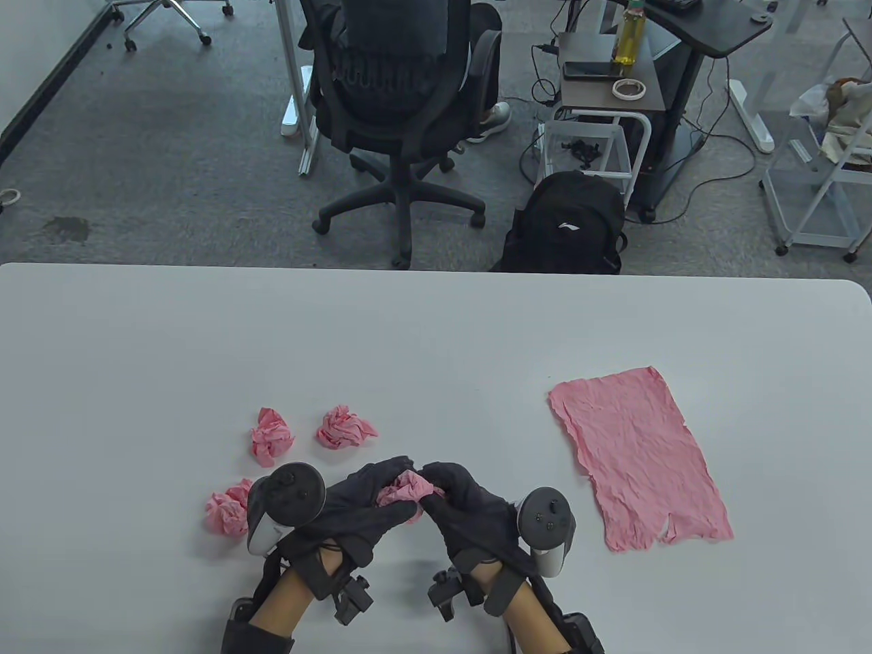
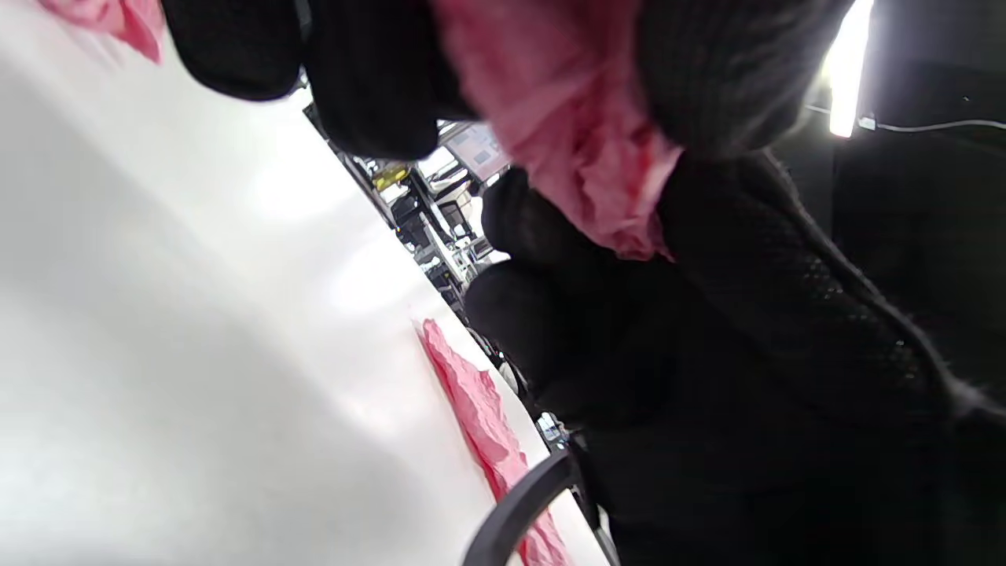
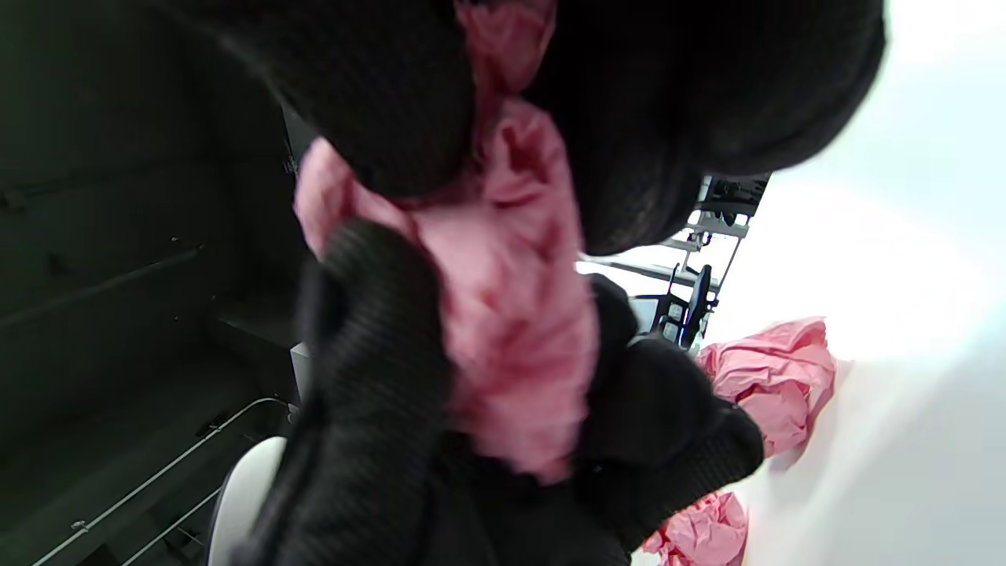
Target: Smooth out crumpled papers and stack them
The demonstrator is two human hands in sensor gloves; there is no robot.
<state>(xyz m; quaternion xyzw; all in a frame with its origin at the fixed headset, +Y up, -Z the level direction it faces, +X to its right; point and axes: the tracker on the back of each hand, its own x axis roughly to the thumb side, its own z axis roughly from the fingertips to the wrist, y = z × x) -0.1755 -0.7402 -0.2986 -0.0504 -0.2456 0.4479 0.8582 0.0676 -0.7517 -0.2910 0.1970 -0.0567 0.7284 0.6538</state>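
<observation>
Hands, L (image 1: 361,507) & R (image 1: 470,507), grip crumpled pink paper (image 1: 407,492) btwn them.

Wrinkled pink paper sheet (image 1: 639,458), seemingly matt

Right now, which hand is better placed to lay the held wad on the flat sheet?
Right. Both hands grip the wad, but the right hand is nearer the flat sheet.

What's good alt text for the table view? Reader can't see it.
Two gloved hands, left hand and right hand, hold a crumpled pink paper between them above a white table. Three more pink paper balls lie to their left; one flattened pink sheet lies to the right.
</observation>
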